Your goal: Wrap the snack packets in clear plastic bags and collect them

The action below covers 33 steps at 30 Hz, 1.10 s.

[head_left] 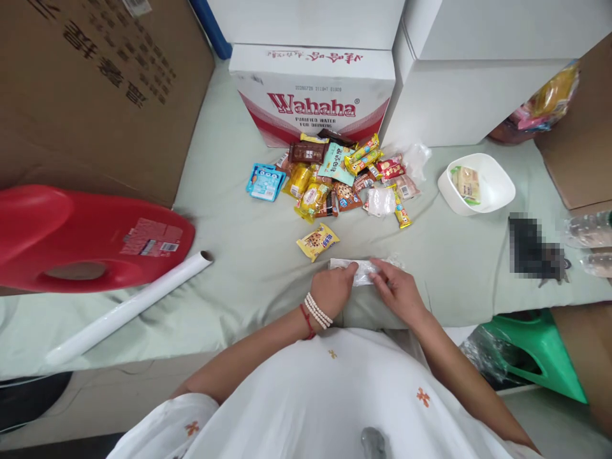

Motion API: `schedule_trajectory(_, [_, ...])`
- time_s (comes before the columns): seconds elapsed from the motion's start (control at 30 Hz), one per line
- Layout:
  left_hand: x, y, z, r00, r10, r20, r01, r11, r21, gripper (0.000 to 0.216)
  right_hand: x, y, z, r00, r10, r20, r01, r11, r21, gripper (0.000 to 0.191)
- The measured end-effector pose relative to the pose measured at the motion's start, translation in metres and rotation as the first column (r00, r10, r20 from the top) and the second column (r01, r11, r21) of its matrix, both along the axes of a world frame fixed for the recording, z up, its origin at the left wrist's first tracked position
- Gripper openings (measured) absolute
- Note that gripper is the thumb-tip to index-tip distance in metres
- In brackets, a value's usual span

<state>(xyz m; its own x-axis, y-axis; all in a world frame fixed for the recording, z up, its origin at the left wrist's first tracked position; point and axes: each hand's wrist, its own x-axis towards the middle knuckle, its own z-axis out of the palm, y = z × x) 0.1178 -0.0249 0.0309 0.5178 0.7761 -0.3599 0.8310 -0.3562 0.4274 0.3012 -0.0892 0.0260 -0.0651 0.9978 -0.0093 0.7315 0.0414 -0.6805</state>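
My left hand (335,286), with a beaded bracelet and a red string at the wrist, is closed on the left part of a small white packet with clear plastic wrap (364,271). At its other end, the fingers of my right hand (398,291) pinch the same plastic. Both hands are low over the cloth near the table's front edge. Just beyond them lies a yellow snack packet (318,241). Farther back is a pile of wrapped snacks (336,179), with blue packets (266,183) at its left side.
A white bowl (450,192) holding a packet stands to the right. A Wahaha carton (313,95) is behind the pile. On the left lie a red jug (95,239) and a white tube (129,309). Clear bottles (590,229) are at the far right.
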Motion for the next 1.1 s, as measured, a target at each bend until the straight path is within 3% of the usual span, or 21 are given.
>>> schedule_trajectory(0.1, [-0.002,-0.001,0.005,0.998,0.031,-0.054,-0.024,0.992,0.126,0.038,0.006,-0.005,-0.016,0.908,-0.355,0.223,0.353,0.934,0.046,0.049])
schedule_trajectory(0.2, [-0.005,0.006,0.007,0.993,0.114,-0.007,-0.108,0.959,0.264,0.048,0.017,-0.006,-0.027,0.835,-0.457,0.306,0.444,0.889,0.113,0.055])
schedule_trajectory(0.3, [-0.008,0.015,0.005,0.995,0.090,0.037,-0.097,0.963,0.253,0.032,0.029,-0.008,-0.024,0.870,-0.454,0.192,0.440,0.891,0.111,0.031])
schedule_trajectory(0.4, [-0.009,0.022,0.006,0.997,0.034,0.075,-0.049,0.978,0.203,0.023,0.025,-0.010,-0.005,0.914,-0.400,0.071,0.391,0.914,0.108,0.021])
schedule_trajectory(0.5, [-0.007,0.025,0.010,0.993,-0.001,0.118,-0.016,0.989,0.148,0.018,-0.001,-0.009,0.012,0.953,-0.276,0.124,0.263,0.958,0.111,0.016])
schedule_trajectory(0.57, [-0.005,0.027,0.012,0.977,0.037,0.212,-0.047,0.998,0.041,0.008,-0.024,-0.006,0.013,0.969,-0.156,0.193,0.137,0.985,0.105,0.020])
schedule_trajectory(0.63, [-0.004,0.028,0.009,0.926,0.185,0.329,-0.144,0.979,-0.145,0.013,-0.041,-0.002,0.009,0.975,-0.057,0.217,0.035,0.994,0.106,0.027])
schedule_trajectory(0.73, [-0.007,0.031,-0.003,0.824,0.414,0.386,-0.285,0.893,-0.349,0.028,-0.047,0.002,0.003,0.984,0.083,0.158,-0.103,0.987,0.124,0.046])
schedule_trajectory(0.87, [-0.012,0.034,-0.020,0.724,0.565,0.396,-0.376,0.804,-0.460,0.029,-0.033,-0.002,0.004,0.941,0.328,0.079,-0.336,0.935,0.118,0.071])
schedule_trajectory(0.93, [-0.010,0.033,-0.022,0.672,0.619,0.407,-0.378,0.759,-0.530,0.032,-0.031,-0.006,0.000,0.941,0.319,0.109,-0.332,0.933,0.138,0.070])
schedule_trajectory(1.03, [-0.006,0.029,-0.013,0.594,0.675,0.438,-0.307,0.693,-0.652,0.037,-0.038,-0.010,-0.013,0.972,0.192,0.135,-0.220,0.947,0.234,0.055])
schedule_trajectory(1.1, [-0.008,0.027,0.000,0.485,0.750,0.450,-0.156,0.581,-0.799,0.041,-0.036,-0.008,-0.019,0.989,0.121,0.089,-0.141,0.952,0.272,0.047])
